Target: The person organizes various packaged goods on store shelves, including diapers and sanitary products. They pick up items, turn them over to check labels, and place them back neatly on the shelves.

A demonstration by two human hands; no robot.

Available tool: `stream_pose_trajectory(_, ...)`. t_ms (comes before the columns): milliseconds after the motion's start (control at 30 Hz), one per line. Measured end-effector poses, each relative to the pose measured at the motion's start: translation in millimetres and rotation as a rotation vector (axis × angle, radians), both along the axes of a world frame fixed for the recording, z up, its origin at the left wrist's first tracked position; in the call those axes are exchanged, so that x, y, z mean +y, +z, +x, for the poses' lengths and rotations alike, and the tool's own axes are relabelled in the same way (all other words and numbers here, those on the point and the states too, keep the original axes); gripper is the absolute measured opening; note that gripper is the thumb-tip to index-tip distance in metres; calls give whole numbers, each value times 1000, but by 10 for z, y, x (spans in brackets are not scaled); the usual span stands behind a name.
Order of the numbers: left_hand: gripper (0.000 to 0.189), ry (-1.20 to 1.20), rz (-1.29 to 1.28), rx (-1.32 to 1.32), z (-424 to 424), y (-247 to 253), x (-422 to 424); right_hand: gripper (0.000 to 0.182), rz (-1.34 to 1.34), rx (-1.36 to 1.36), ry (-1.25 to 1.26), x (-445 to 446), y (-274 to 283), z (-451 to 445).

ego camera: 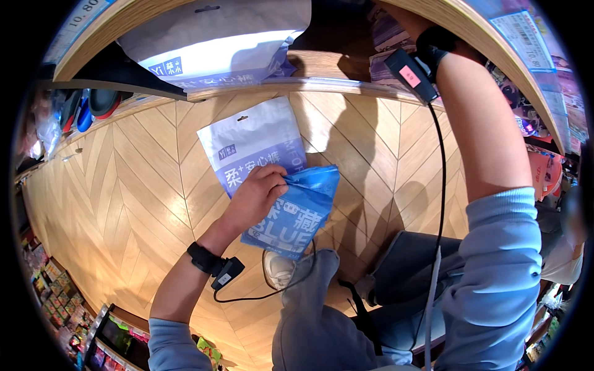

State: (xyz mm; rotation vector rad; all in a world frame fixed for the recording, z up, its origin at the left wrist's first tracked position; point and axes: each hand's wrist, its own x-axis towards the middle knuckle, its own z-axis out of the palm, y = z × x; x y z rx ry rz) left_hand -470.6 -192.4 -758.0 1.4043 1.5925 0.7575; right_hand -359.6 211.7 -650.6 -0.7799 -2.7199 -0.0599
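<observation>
My left hand [262, 192] grips the top edge of a blue plastic package [297, 208] with white lettering, held over my knee and shoe. Behind it, a white and purple package [260, 134] with a hang hole lies on the wooden floor; the blue package and my hand partly cover it. My right arm reaches up into the shelf at the upper right, where the shelf edge and shadow hide my right hand. Near its wrist are purple packages [387, 65] on the shelf board. A larger white and purple package [218, 51] rests on the same shelf at the left.
The curved wooden shelf edge [334, 86] runs across the top. Shoes or slippers [103, 103] sit at the far left. Small goods fill a rack [60, 287] at the lower left. A black cable [443, 176] hangs from my right wrist device. Another person [564, 259] is at the right rim.
</observation>
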Motion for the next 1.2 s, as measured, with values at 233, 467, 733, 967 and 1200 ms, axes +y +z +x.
stream_pose_trajectory(233,7,24,-27,-7,-2,18,4,30,-16,-10,40,-29,-51,-21)
stream_pose_trajectory(467,7,-1,-8,-3,4,36,44,30,-12,-27,22,-47,23,57)
stream_pose_trajectory(733,7,0,-13,-8,21,99,23,30,-18,-46,48,8,98,40)
stream_pose_trajectory(967,6,62,64,-9,60,254,12,31,-16,-101,166,-245,382,152)
stream_pose_trajectory(1200,7,121,149,38,5,760,-14,33,-514,-245,438,-1172,343,208)
